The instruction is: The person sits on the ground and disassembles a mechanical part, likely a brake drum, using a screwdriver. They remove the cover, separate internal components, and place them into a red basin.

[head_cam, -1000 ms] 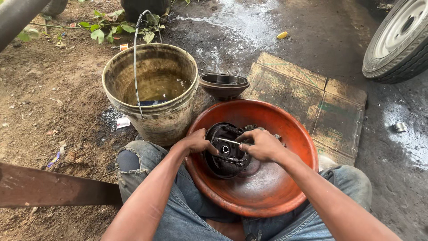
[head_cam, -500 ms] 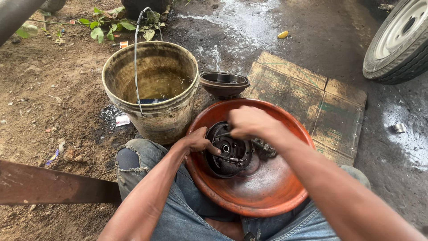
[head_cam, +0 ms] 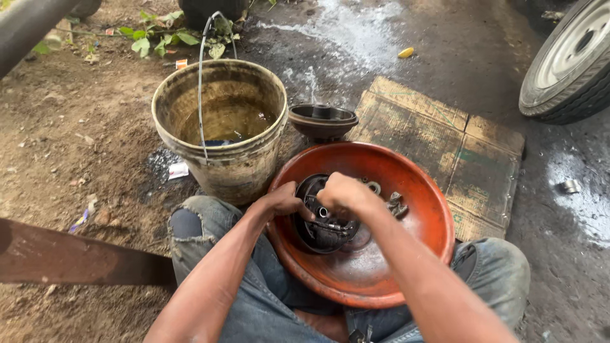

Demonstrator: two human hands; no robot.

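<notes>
Between our knees, at about six o'clock in the view, sits a wide red basin [head_cam: 406, 267] with a wet, greasy bottom, and inside it, toward its nine o'clock side, lies a round black metal part [head_cam: 321, 228] — something like a drum or hub with a small shiny tube at its centre. Our left hand [head_cam: 279, 202] curls over the part's edge at nine o'clock, fingers bent around the rim and gripping it. Our right hand [head_cam: 340, 194] comes in from five o'clock and covers the part's upper half, its fingers clenched down on the part; exactly what they pinch underneath we cannot tell, since the knuckles hide it. At three o'clock of the right hand, a few small loose metal pieces [head_cam: 394, 204] rest on the basin's inner slope, apart from the black part. Just beyond the basin at twelve o'clock stands a small dark bowl-shaped piece [head_cam: 323, 121], and at ten o'clock a grimy bucket [head_cam: 219, 136] with a wire handle holds murky liquid — it stands just beside the basin's rim. A flattened piece of cardboard [head_cam: 445, 146] lies on the wet ground at one o'clock, and a tyre [head_cam: 569, 63] shows at two o'clock.
</notes>
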